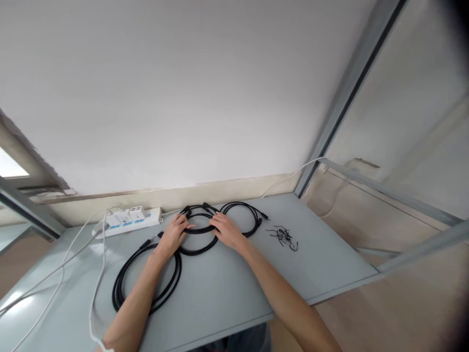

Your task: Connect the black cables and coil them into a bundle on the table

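From my remote view, a coil of thick black cable [179,266] lies nearest, lower left of the frame, with my left forearm crossing above it. Just below the frame's centre, a second looped black cable [200,231] sits between my hands on the pale grey tabletop [220,298]: my left hand's [175,232] fingers touch its left side, my right hand's [227,231] its right; I cannot tell whether either is clamped. Right of it lie a third black coil [256,221] and a tangle of thin black ties [284,235]. Farther off, left of centre, a white power strip [154,217] holds white plug-in adapters [137,213].
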Demonstrator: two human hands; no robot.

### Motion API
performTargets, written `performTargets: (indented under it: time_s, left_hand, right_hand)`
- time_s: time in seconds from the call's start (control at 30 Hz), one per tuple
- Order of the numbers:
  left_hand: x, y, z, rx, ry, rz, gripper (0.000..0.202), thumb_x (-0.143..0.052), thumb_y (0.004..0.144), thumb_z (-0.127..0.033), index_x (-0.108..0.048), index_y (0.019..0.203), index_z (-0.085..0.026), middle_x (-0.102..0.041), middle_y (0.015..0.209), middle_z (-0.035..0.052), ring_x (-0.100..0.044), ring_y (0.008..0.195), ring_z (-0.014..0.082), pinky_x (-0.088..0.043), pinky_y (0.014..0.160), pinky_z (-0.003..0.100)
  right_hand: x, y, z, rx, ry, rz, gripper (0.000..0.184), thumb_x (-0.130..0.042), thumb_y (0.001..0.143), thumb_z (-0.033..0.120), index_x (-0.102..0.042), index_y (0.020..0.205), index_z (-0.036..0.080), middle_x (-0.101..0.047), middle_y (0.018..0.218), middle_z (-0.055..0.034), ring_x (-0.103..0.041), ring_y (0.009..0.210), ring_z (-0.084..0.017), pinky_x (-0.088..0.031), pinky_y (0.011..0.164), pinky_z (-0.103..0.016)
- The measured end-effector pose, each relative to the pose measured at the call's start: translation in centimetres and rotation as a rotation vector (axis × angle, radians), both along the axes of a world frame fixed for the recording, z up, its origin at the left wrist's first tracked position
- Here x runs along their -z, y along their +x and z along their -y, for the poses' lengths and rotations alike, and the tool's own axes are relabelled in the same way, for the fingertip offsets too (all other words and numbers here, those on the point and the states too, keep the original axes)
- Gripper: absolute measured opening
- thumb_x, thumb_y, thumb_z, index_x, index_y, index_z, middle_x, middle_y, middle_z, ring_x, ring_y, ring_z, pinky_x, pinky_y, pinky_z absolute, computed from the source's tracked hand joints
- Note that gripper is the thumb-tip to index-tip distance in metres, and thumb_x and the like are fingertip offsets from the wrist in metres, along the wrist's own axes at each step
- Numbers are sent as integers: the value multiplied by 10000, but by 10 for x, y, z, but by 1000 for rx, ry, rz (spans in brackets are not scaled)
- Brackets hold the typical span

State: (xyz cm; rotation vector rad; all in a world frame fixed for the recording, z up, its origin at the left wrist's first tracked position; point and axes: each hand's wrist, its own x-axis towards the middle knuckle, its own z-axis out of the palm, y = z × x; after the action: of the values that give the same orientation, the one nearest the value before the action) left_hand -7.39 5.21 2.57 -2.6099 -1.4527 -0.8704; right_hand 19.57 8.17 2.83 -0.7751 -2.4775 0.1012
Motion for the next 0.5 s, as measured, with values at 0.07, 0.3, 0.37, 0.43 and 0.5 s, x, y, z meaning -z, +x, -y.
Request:
performTargets:
  time_s: [0.07, 0.3, 0.37, 0.43, 0.5]
  left_hand:
    - [2, -1, 2, -84, 55, -49, 318, -435, 1042, -303, -679, 859, -210, -646, 1079, 120, -523, 1170, 308, -437, 1093, 522]
    - [11, -6, 11, -236, 114, -122, 337, -486, 1036, -381, -767, 953, -216, -550, 1455, 134, -405, 1420, 343, -263, 1261, 613]
    - [10, -6, 13, -240, 109, -121, 339, -488, 1035, -379, -773, 952, -216, -547, 1475, 135, -398, 1437, 347, -251, 1264, 626]
    - [6, -3, 15, -229, 108, -125, 308, -506, 1022, -349, -773, 931, -227, -563, 1471, 125, -387, 1453, 355, -238, 1262, 647]
    - [2, 3, 17, -196, 116, -135, 247, -536, 987, -277, -770, 915, -239, -581, 1456, 110, -368, 1474, 360, -234, 1258, 660]
  right_hand:
    - [2, -3, 5, -35, -29, 35, 141, -585, 1048, 245, -641, 936, 180, -649, 915, -59, -569, 949, -213, -456, 890, -339]
    - [6, -27, 40, -113, -38, 47, 327, -538, 1070, 471, -679, 1006, 184, -737, 901, -50, -665, 891, -181, -437, 832, -302]
    - [6, -32, 48, -57, -18, 88, 368, -479, 1097, 466, -684, 971, 188, -742, 853, -50, -676, 812, -170, -431, 763, -280]
    - [4, -36, 54, 6, -14, 155, 402, -448, 1107, 471, -693, 947, 196, -743, 807, -47, -675, 733, -163, -412, 688, -262]
    - [1, -37, 57, 49, -26, 219, 401, -435, 1110, 474, -706, 991, 205, -755, 814, -51, -685, 711, -165, -409, 658, -251]
